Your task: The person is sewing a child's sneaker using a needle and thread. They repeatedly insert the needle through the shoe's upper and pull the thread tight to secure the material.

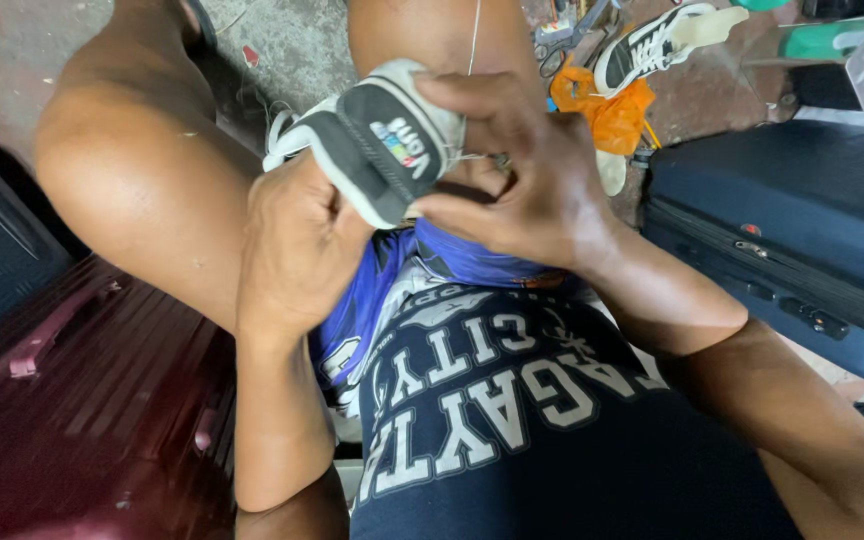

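Grey-and-black shoe (pixel 377 140) sits heel-up between both hands: left hand (pixel 297 250) grips it from below, right hand (pixel 512 175) pinches its upper edge, probably pulling thread (pixel 474 40).

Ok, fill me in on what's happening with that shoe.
A seated person holds a grey and black shoe over their lap with both hands. The left hand grips it from below, while the right hand closes over its top and pinches a thin white thread that runs up out of view. A dark blue suitcase lies at their right, a maroon suitcase at their left.
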